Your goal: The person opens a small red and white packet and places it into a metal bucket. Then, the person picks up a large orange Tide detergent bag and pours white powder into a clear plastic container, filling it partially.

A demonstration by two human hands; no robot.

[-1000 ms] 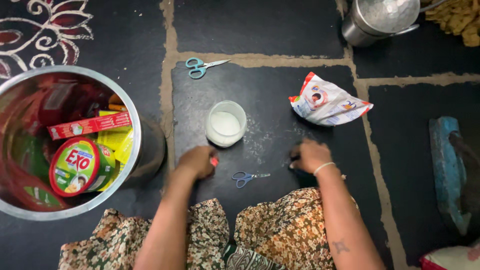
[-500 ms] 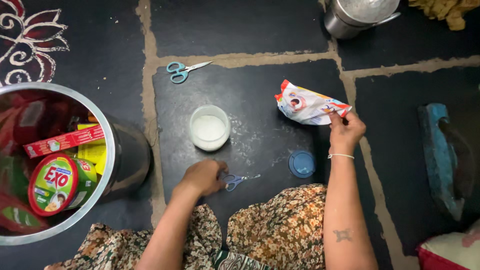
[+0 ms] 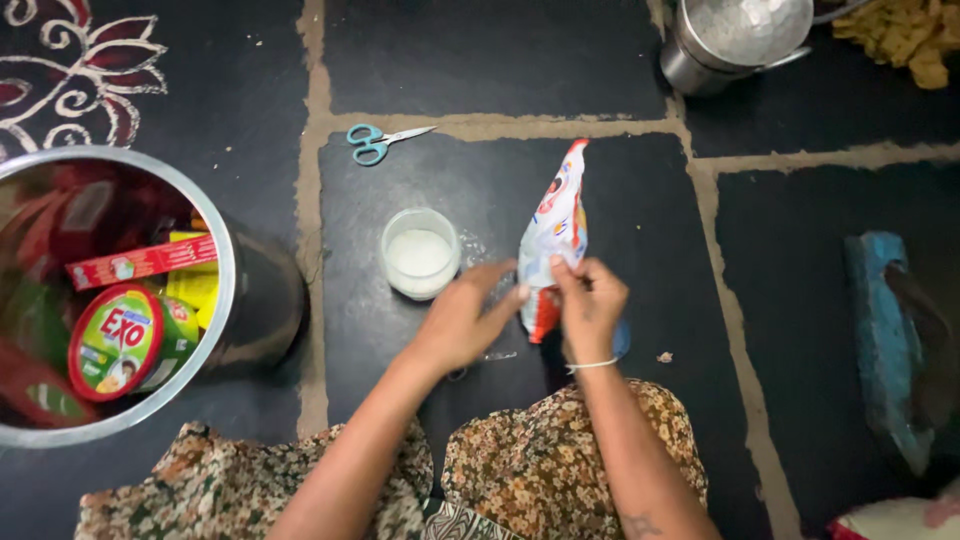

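Observation:
My right hand pinches a white, red and orange plastic packet and holds it upright over the dark stone floor. Fingers of my left hand grip the packet's lower left edge. Just left of the packet stands an open clear jar with white powder in it. A blue round lid peeks out from under my right wrist. Only the blade tip of small scissors shows beneath my left hand.
A large steel pot with boxes and a green tub stands at the left. Teal-handled scissors lie beyond the jar. A steel vessel and yellow snacks are at top right, a blue-green slab at the right.
My right hand lifted the packet off the floor and brought it toward me, now upright. My left hand left the small scissors and reached up to the packet.

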